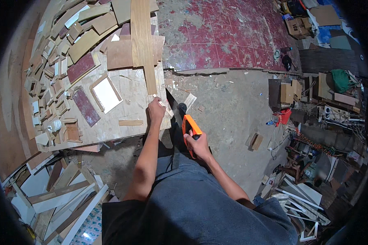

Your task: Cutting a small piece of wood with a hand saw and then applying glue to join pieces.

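Note:
My left hand is closed on a narrow pale wood strip at the workbench's right edge. My right hand grips the orange handle of a handsaw. The saw's dark blade points forward, angled up beside the strip; whether it touches the wood I cannot tell. A long oak-coloured board lies on the bench just beyond my left hand, and a short wood piece lies left of it.
Many wood offcuts cover the bench's left and far parts. Red floor tiles lie beyond a step. Leaning boards are at lower left. Tools, cables and cardboard boxes crowd the right. A small block sits on the concrete floor.

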Demonstrator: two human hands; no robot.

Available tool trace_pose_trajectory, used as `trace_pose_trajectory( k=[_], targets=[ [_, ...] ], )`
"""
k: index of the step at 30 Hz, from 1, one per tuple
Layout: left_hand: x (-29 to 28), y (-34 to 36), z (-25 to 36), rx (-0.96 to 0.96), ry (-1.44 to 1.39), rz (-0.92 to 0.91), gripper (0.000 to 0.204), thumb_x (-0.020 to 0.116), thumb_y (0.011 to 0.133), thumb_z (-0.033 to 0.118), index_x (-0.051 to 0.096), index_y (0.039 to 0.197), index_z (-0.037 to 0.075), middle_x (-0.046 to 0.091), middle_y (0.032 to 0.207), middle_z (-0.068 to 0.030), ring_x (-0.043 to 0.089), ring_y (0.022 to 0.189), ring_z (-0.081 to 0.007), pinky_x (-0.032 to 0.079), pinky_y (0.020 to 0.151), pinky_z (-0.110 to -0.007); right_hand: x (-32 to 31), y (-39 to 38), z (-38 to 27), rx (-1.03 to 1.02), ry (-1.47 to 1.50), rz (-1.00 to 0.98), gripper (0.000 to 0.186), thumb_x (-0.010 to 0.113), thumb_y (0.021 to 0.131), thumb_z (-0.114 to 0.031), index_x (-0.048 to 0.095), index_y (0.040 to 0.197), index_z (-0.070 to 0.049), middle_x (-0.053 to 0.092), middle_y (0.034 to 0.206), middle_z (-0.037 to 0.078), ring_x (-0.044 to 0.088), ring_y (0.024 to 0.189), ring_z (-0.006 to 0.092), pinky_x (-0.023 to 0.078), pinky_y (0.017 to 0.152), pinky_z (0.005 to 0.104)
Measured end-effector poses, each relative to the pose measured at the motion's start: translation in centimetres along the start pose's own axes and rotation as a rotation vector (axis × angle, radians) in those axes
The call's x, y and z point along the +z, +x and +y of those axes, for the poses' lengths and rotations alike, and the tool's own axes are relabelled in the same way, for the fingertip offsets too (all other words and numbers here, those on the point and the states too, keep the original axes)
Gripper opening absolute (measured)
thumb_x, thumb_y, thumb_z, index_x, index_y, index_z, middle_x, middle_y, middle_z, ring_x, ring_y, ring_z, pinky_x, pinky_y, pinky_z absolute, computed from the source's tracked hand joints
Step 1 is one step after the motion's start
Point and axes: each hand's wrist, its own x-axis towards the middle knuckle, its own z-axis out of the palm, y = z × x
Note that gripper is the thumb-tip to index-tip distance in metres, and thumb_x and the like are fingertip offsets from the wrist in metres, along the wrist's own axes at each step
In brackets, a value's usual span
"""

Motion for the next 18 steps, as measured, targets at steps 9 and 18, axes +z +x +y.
trace_pose_trajectory(
  k=[9, 18],
  targets=[
    [2.1, -1.9, 0.1, -0.152, -0.075, 0.249, 0.037, 0.074, 0.063, -0.002, 0.059, 0.097, 0.003, 0.065, 0.073, -0.0142, 0.066, 0.076, -0.0341, 0.051, 0.072, -0.043, -0.1, -0.1, -0.8, -0.004, -0.001, 0.003, 0.023, 0.066, 0.088, -0.008, 0.045, 0.079, -0.009, 0.048, 0.061, -0.002, 0.047, 0.046, 0.0083, 0.039, 0.043, 0.0266],
    [2.2, -2.2, -0.7, -0.031, 0.009, 0.149, 0.026, 0.069, 0.066, 0.004, 0.064, 0.092, 0.006, 0.068, 0.074, -0.0131, 0.067, 0.072, -0.0307, 0.052, 0.066, -0.041, -0.4, -0.5, 0.1, 0.022, 0.067, -0.009, 0.023, 0.066, 0.087, -0.006, 0.045, 0.079, -0.008, 0.05, 0.061, 0.0, 0.048, 0.046, 0.0092, 0.039, 0.042, 0.0274]
  ],
)
